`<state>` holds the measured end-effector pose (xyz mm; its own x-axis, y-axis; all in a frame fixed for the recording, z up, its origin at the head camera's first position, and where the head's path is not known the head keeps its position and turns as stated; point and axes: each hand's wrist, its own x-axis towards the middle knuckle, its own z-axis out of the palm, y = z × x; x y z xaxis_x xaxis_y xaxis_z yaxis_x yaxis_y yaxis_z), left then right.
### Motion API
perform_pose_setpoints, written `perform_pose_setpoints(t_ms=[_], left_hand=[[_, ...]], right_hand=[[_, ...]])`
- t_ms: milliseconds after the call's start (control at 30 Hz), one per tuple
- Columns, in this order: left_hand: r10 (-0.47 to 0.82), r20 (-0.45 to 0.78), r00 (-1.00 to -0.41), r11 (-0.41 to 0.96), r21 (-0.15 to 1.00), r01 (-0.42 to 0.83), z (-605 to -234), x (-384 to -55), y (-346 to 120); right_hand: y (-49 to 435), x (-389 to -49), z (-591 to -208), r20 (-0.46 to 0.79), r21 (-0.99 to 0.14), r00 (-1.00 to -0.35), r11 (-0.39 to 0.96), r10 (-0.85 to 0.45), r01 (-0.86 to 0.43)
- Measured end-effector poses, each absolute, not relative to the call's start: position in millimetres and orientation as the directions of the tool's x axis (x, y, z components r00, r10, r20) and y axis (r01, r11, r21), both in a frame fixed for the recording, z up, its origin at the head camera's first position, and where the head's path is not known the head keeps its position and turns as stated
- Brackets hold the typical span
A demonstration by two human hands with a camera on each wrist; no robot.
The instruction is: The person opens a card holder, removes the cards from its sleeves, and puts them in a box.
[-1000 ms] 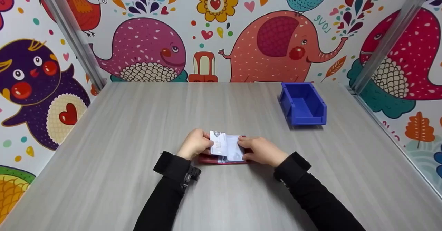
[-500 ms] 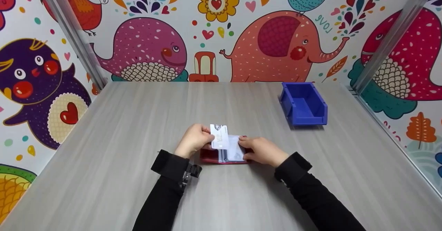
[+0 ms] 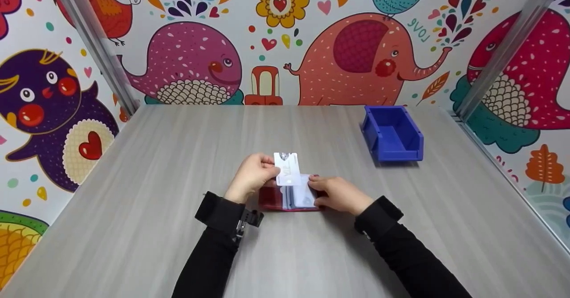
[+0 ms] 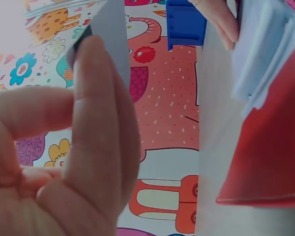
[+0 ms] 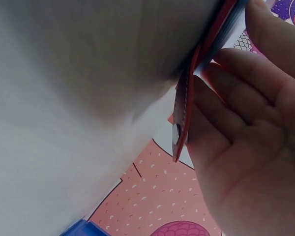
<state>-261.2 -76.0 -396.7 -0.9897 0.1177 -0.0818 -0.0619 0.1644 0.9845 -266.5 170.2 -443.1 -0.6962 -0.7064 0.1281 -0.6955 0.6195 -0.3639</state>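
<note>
My left hand (image 3: 253, 175) pinches a white card (image 3: 288, 171) marked "VIP" by its left edge, thumb in front. The card stands above a red card holder (image 3: 270, 196) that lies open on the table, its lower edge overlapping the sleeves in the head view. Clear plastic sleeves (image 3: 304, 195) fill the holder's right half. There my right hand (image 3: 340, 194) grips the right edge, thumb over the sleeves. Seen from the left wrist, the card (image 4: 110, 39) is partly hidden by the fingers. In the right wrist view the holder's red edge (image 5: 188, 103) runs along the fingers.
A blue plastic bin (image 3: 394, 135) stands at the back right of the wood-grain table (image 3: 178, 155). Walls with cartoon animals (image 3: 352, 62) rise behind and at both sides, with metal posts (image 3: 95, 48) at the corners.
My left hand has lifted the card up and slightly right, away from the card holder, uncovering more of its red left half. My right hand has stayed on the holder.
</note>
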Motion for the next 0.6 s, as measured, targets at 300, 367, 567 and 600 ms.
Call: perform_pose_setpoints(t_ms=[300,367,567,600], left_hand=[[0.126,-0.036,-0.991,0.152,0.988,-0.017,-390.6,-258.2,-74.5],[0.131,-0.021,-0.991,0.152,0.988,-0.001,-389.5,-256.9,-74.3],[0.131,-0.014,-0.991,0.139,0.99,0.004,-386.1,-253.6,-74.3],[0.13,-0.017,-0.991,0.137,0.991,0.001,-385.9,-253.6,-74.4]], right_hand=[[170.1,-266.7,-443.1,0.125,-0.366,-0.7,0.623,-0.703,-0.692],[170.1,-266.6,-443.1,0.123,-0.366,-0.703,0.627,-0.701,-0.688],[169.7,-266.8,-443.3,0.118,-0.362,-0.708,0.634,-0.696,-0.684],[169.5,-266.8,-443.4,0.118,-0.36,-0.708,0.635,-0.696,-0.684]])
